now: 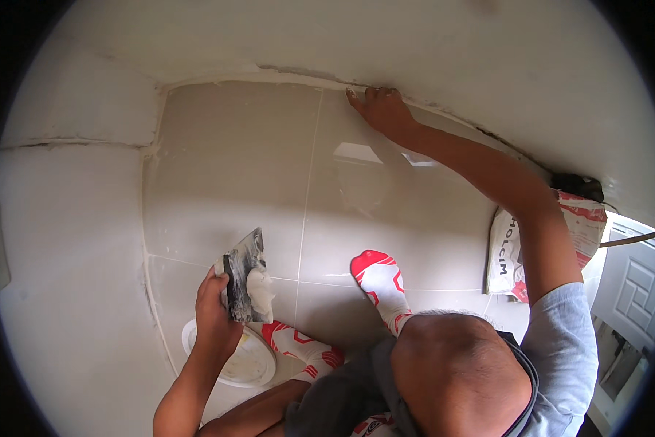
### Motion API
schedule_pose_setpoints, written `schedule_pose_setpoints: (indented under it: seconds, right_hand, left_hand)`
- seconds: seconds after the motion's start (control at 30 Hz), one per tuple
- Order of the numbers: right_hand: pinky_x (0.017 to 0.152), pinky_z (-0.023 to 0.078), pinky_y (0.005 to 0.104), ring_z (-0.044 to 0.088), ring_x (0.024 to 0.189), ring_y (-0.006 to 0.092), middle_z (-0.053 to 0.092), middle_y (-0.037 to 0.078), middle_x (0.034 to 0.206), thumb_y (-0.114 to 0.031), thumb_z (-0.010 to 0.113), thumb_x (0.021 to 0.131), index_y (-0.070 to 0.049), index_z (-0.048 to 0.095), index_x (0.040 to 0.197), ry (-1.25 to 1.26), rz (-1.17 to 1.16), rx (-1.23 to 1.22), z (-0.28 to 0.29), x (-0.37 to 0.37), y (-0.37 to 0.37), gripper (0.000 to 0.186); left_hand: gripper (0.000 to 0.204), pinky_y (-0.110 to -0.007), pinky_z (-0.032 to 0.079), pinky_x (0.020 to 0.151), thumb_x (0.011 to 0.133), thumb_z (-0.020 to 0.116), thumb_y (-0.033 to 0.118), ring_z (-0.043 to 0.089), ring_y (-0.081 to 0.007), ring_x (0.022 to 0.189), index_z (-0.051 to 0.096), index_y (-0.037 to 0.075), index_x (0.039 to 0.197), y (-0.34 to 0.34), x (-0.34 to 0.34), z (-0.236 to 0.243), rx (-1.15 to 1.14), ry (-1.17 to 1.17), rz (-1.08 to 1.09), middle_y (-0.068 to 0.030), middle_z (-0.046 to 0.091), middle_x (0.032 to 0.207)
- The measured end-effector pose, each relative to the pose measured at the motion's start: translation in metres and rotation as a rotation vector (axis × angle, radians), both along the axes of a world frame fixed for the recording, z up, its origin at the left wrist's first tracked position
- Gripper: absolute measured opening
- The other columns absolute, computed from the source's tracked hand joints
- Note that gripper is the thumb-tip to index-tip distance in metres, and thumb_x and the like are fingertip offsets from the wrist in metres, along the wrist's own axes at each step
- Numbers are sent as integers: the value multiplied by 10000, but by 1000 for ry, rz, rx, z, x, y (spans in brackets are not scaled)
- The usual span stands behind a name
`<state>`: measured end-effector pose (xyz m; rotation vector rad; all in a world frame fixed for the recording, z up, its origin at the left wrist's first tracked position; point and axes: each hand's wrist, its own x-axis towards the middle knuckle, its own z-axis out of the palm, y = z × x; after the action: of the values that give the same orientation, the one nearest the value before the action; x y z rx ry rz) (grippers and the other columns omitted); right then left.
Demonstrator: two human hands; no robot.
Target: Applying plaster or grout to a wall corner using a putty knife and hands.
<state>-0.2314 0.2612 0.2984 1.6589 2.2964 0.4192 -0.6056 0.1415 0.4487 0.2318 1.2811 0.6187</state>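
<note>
Left hand (214, 309) grips plaster-laden trowel (246, 278); right hand (382, 109) presses wall-floor joint (269, 76).

Open passage: the glossy floor tiles (233, 167) between the left wall (72, 240) and the far wall (415, 44) lie bare, leaving broad room for a hand across the middle of the floor. Obstacles near the person: a white plate (251, 364) beneath the left hand (214, 313) and its loaded trowel (247, 280), two red-and-white socked feet (378, 280), and a printed sack (506, 255) leaning at right. The right hand (382, 109) occupies the joint where tile meets far wall, its outstretched arm barring the right-hand side.
</note>
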Motion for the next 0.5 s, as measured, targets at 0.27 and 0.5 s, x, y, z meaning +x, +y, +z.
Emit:
schedule_pose_setpoints:
  seconds: [0.27,0.5]
  right_hand:
    - [445,406,324,564,610,208,537,108,759,-70,507,769,-196,381,1313,-205,-55,-61,-25,31,-7,573]
    - [456,394,347,552,641,208,529,92,737,-64,504,776,-203,341,1344,-421,-178,-187,-17,92,-55,607]
  left_hand:
    - [332,-319,455,781,824,406,200,563,-180,873,464,59,1119,-3,-6,-1,2,-20,15,-67,570,953]
    - [336,-338,448,828,824,407,202,562,-199,914,462,52,1120,0,-2,5,21,-34,-22,-80,571,986]
